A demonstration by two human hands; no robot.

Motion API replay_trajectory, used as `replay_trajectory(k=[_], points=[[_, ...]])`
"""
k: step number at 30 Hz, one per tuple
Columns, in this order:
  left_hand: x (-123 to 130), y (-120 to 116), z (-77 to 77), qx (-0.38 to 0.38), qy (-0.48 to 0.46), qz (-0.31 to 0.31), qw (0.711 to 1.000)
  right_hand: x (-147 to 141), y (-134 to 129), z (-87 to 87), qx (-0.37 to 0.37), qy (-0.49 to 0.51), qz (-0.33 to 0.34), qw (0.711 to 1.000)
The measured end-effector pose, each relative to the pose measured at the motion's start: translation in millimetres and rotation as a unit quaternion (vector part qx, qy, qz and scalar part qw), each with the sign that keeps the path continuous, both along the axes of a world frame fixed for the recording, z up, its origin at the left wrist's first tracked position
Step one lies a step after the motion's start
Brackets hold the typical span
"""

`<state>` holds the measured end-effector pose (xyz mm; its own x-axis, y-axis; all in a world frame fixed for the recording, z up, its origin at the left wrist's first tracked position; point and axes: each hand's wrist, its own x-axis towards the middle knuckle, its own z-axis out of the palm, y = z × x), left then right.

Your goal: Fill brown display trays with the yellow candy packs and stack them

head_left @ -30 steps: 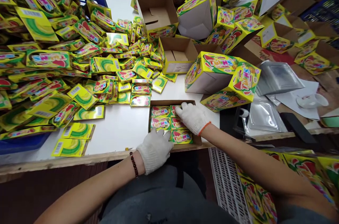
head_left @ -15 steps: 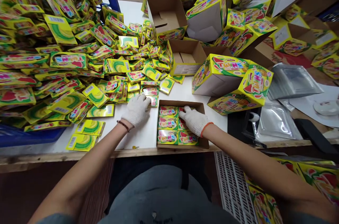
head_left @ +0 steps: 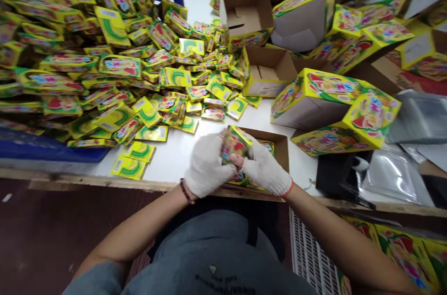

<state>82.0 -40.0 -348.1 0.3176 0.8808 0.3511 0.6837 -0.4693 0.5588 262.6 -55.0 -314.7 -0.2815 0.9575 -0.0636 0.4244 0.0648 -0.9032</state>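
- "TWINS" reads in pink and blue letters on the large yellow-and-green cardboard carton [head_left: 331,85], which is printed with watermelon and pineapple and stands right of the tray
- The same word shows upside down on a flat packet in the big heap of yellow-and-green fruit-printed packets [head_left: 120,66] at left
- White barcode labels mark several packets, among them the upper yellow packet with a green curved band [head_left: 111,30]; their digits are too small to read
- The lettering on the grey cloth garment [head_left: 216,258] is inverted and blurred
- The left hand [head_left: 208,165] and right hand [head_left: 264,164], both in white knitted gloves, grasp a small yellow-and-green rectangular packet [head_left: 237,140] between them; whether it is one or several cannot be told
- That packet is above the open brown cardboard tray [head_left: 284,148], where more packets lie
- Half a second ago the left hand was at the little stack beside the tray and the right inside it; now they meet, and the stack's nearest packet is gone
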Motion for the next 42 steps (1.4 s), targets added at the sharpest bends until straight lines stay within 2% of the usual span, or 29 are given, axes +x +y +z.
replay_trajectory(k=[2,3,4,6,7,9,11,12,15,17,19,20,22,23,25,27,29,31,34,36,39,42], points=[[-2,-8,-0.6,-0.026,-0.017,-0.063,0.998,1,-6,2.3,-0.012,-0.029,-0.027,0.999],[-10,-8,-2.4,-0.038,-0.016,-0.069,0.997,7,-8,4.1,-0.022,-0.066,-0.034,0.997],[-22,-5,-4.8,-0.046,-0.003,-0.055,0.997,14,-8,5.4,-0.035,-0.107,-0.026,0.993],[-55,6,-9.6,-0.054,0.077,0.021,0.995,28,-7,4.1,-0.07,-0.181,0.025,0.981],[-73,13,-11.7,-0.059,0.141,0.064,0.986,33,-6,0.9,-0.088,-0.21,0.061,0.972],[-105,29,-15.6,-0.071,0.28,0.12,0.95,33,-3,-10.1,-0.112,-0.26,0.134,0.95],[-128,45,-18.5,-0.074,0.382,0.126,0.913,22,-3,-23.3,-0.118,-0.311,0.184,0.925],[-136,51,-19.4,-0.07,0.407,0.115,0.903,14,-3,-29.3,-0.117,-0.337,0.198,0.913],[-146,65,-19.1,-0.065,0.386,0.081,0.917,-7,-5,-40.5,-0.103,-0.417,0.196,0.882],[-146,67,-17.0,-0.074,0.35,0.066,0.932,-11,-7,-43.3,-0.091,-0.434,0.181,0.878],[-140,62,-13.8,-0.086,0.302,0.074,0.947,-7,-7,-44.2,-0.085,-0.406,0.172,0.893],[-134,57,-11.6,-0.095,0.254,0.091,0.958,-3,-7,-44.0,-0.088,-0.381,0.172,0.904],[-116,43,-5.9,-0.14,0.09,0.12,0.979,6,-6,-41.6,-0.097,-0.333,0.172,0.922],[-104,35,-2.6,-0.175,-0.011,0.121,0.977,8,-4,-38.9,-0.096,-0.311,0.167,0.931],[-76,20,4.4,-0.25,-0.169,0.085,0.95,9,-1,-29.6,-0.064,-0.255,0.117,0.958],[-48,9,10.8,-0.297,-0.229,0.019,0.927,5,2,-14.6,0.002,-0.182,0.044,0.982],[-25,3,16.2,-0.298,-0.208,-0.048,0.931,1,6,3.5,0.059,-0.12,0.01,0.991],[-11,3,19.6,-0.283,-0.185,-0.084,0.937,3,11,18.8,0.073,-0.098,0.029,0.992],[-10,11,17.9,-0.259,-0.217,-0.042,0.94,19,17,23.0,0.014,-0.116,0.017,0.993],[-22,23,11.7,-0.203,-0.202,0.013,0.958,31,17,9.3,-0.06,-0.119,-0.041,0.99],[-51,46,-0.5,-0.086,-0.033,0.091,0.992,37,11,-26.7,-0.157,-0.09,-0.108,0.978],[-80,70,-9.8,-0.031,0.161,0.148,0.975,25,4,-57.1,-0.151,-0.146,-0.083,0.974]])
